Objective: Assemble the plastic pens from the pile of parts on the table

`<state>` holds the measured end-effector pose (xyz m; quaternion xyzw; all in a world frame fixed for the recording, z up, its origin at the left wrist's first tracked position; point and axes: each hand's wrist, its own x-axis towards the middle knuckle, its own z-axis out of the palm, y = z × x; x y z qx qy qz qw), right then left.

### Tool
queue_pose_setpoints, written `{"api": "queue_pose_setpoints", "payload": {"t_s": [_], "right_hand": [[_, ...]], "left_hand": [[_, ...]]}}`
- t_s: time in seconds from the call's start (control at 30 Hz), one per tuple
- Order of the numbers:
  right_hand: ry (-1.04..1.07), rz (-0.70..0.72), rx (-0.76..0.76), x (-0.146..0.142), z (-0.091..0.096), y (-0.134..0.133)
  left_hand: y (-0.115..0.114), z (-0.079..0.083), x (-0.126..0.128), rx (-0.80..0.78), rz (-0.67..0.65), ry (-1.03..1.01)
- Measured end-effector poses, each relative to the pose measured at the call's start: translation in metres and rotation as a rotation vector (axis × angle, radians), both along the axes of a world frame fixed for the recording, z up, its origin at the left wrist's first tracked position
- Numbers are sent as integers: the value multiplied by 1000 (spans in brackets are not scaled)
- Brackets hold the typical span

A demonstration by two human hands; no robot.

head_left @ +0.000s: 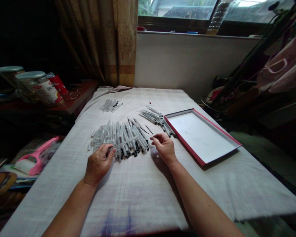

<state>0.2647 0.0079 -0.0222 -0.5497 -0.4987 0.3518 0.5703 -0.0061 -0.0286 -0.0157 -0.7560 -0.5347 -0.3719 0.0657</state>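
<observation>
My left hand (100, 163) pinches a translucent pen barrel (127, 142) between thumb and fingers. The barrel points right, over a large heap of pen barrels (118, 131), several with black ends. To the right of the heap, my right hand (164, 146) has its thumb and fingertips closed on a thin pen refill (149, 129), whose dark tip points up and left. Its lower end is hidden by the fingers. The two hands are apart, both just above the cloth.
A shallow red-edged box lid (187, 131) lies to the right. Beside it is a group of black-ended pens (151, 117), and a smaller pile (110, 105) sits at back left. A tiny red piece (150, 103) lies on the tablecloth (138, 200). Jars (45, 89) stand on the left table.
</observation>
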Motion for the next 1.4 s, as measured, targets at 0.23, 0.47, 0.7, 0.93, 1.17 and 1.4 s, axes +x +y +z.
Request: {"api": "queue_pose_setpoints", "payload": {"t_s": [0.23, 0.47, 0.7, 0.93, 1.17, 1.4], "right_hand": [[-517, 84, 72, 5, -2, -7], [-382, 205, 26, 8, 7, -10], [-80, 504, -162, -1, 23, -19], [156, 392, -209, -12, 24, -19], [69, 401, -1, 0, 31, -17], [15, 83, 89, 24, 21, 8]], "left_hand": [[-2, -2, 5, -82, -88, -47], [-5, -3, 10, -98, -192, -72], [-8, -3, 18, -161, -253, -50], [-9, 7, 25, -236, -279, -33], [-6, 23, 13, -730, -309, -581], [17, 22, -8, -476, -32, -658]]}}
